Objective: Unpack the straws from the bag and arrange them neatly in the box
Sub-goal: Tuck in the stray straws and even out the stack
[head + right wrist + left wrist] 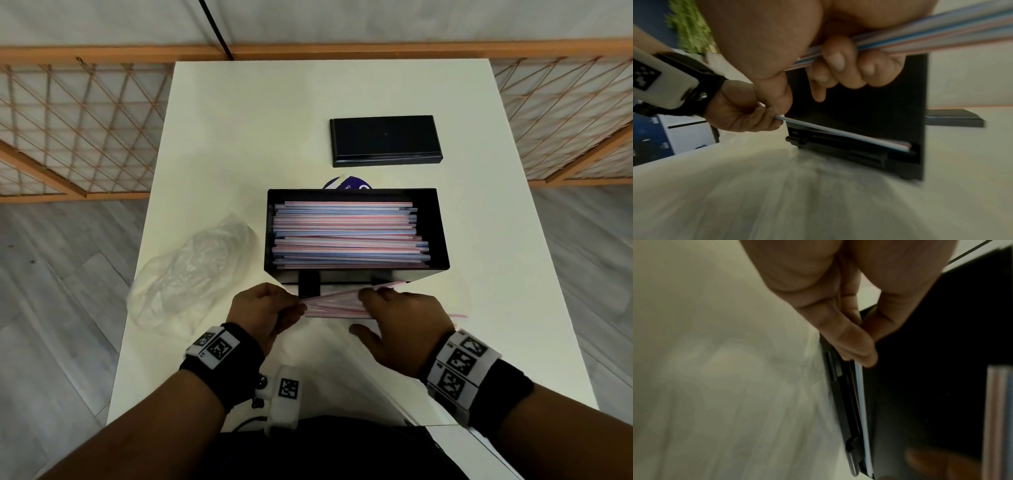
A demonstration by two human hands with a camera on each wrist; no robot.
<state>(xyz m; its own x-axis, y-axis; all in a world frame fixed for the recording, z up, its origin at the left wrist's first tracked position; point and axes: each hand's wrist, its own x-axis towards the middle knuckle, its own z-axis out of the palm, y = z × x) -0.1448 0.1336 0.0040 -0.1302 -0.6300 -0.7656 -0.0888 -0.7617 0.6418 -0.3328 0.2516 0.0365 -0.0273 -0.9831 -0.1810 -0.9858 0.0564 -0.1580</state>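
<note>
Had a white surface (239,137) carrying a black box (442,233) already stacked with pink-and-blue straws (349,236), black lid (385,140) well beyond it, crumpled clear bag (191,270) just to its left. Down front, left hand (263,308) pinched one end of a straw bunch (335,301), right hand (404,322) curled round the rest, near the box's front wall.

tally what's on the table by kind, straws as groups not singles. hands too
Black straw box: 1
Black lid: 1
Clear plastic bag: 1
Purple round item behind the box: 1
Straw groups: 2, the stack in the box and the bundle in hand
Hands: 2, left hand, right hand
Total: 8
</note>
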